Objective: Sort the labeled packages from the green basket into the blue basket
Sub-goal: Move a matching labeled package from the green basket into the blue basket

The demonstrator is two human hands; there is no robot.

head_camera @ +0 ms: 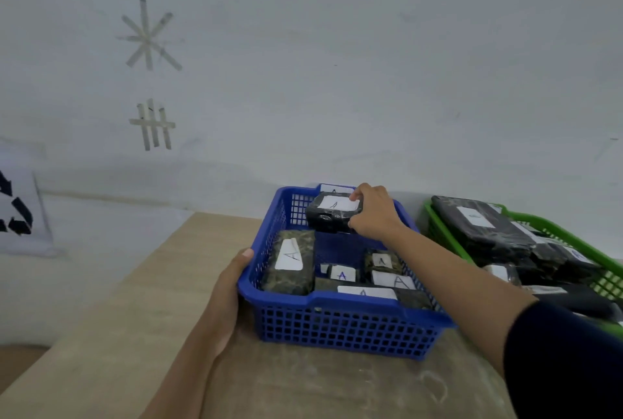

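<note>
While my left hand (226,294) lies flat against the near-left corner of the blue basket (340,324), fingers pressed together along its wall and thumb hooked at the rim, it only steadies the basket on the bench (135,334) and carries nothing. Inside, along the left wall, rests a long package (290,263) in dark crinkled wrap with a white slip marked A, and to its right several smaller ones lie flat, their A labels up. Farther back, over the far end of the basket, my right hand (372,213) pinches the black package (333,213) I am setting down, thumb under its near edge and fingers over the top beside the label. It sits tilted and seems not yet settled on the floor of the basket. I judge it light for its bulk and fairly stiff, a block under glossy film, so the wrap may slide a little against my skin; holding it by the short end, across its thickness, feels like the surest hold, clear of the paper label, which could peel. To the right, the green basket (600,267) stands just beside the blue one, piled with more black packages (482,229), the top one large, flat and probably floppier, better lifted from a long edge.
</note>
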